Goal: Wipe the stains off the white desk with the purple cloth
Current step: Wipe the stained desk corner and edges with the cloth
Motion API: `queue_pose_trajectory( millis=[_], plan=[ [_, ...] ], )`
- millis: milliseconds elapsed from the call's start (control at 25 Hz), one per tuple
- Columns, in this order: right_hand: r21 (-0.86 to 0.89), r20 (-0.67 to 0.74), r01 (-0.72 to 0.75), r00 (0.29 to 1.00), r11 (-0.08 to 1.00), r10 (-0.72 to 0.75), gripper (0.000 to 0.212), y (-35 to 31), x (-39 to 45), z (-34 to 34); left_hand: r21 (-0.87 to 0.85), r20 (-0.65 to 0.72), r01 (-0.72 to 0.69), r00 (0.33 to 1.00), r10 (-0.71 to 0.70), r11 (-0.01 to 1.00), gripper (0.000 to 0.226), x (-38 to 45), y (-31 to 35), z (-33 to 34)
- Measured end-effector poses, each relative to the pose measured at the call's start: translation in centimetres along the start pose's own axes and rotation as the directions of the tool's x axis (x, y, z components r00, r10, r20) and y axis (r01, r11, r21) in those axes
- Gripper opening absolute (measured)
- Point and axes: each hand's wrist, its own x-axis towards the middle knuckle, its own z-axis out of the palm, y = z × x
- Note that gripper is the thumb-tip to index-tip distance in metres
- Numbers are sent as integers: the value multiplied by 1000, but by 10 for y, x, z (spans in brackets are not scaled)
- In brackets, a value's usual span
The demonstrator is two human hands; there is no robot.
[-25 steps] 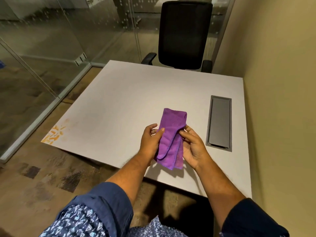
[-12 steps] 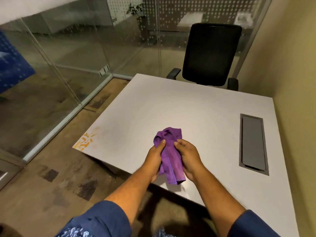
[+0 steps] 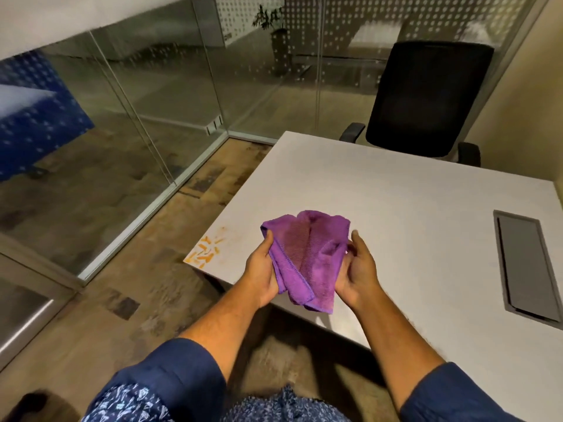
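I hold the purple cloth [image 3: 307,257] between both my hands, above the near edge of the white desk [image 3: 396,208], toward its near left corner. My left hand [image 3: 262,275] is closed on the cloth's left side, the thumb pressed over the folded hem and the fingers tucked out of sight underneath. My right hand [image 3: 358,269] cups the cloth's right side with the palm turned inward, the thumb raised and the fingers partly hidden behind the fabric, so it grips the cloth too. The cloth is loosely bunched into several folds, its top spread wide between my hands and its lower end hanging down past the desk's near edge; it is lifted off the surface, not lying on it. The orange stains [image 3: 207,252] sit right at the near left corner of the desk, to the left of my left hand and apart from the cloth. A grey cable hatch [image 3: 527,266] is set into the desk near its right edge. A black office chair [image 3: 426,99] stands behind the far edge, and a glass partition [image 3: 152,117] runs along the left of the desk.
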Motion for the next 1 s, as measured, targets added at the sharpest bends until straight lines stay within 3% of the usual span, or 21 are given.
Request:
queue_pose_trajectory(
  millis=[80,160,280,400,520,600,680,720,800,880,1000],
  plan=[
    [-93,108,17,994,996,-7,53,23,4,21,66,-6,-21,1000,22,998,60,2,15,-16],
    [-318,133,103,989,942,-64,42,46,10,35,175,-10,-28,1000,30,984,58,3,25,-26],
    [-663,109,215,975,717,-191,33,71,21,45,437,-29,-36,998,54,899,45,4,28,-30],
    [-796,56,177,974,579,-220,16,77,30,53,617,17,-93,994,105,781,42,10,22,-18],
    [-863,56,140,981,485,-184,27,74,45,55,727,-13,-201,952,307,656,52,36,18,2],
    [-782,60,90,996,617,-70,29,73,59,58,822,-42,-180,927,373,541,62,53,26,13],
    [-485,50,-71,993,872,109,35,70,74,63,900,-38,-115,940,338,421,77,65,33,16],
    [-313,52,-164,980,936,190,39,66,82,63,934,-52,-64,948,313,350,86,71,36,17],
    [-96,96,-251,961,963,260,46,56,96,58,968,-44,-25,963,268,249,93,79,42,20],
    [-31,141,-273,951,962,275,49,41,113,51,957,23,-102,960,279,271,84,91,48,20],
    [-15,194,-295,936,955,292,54,30,140,45,845,-45,-189,907,419,501,56,95,68,4]
  ],
)
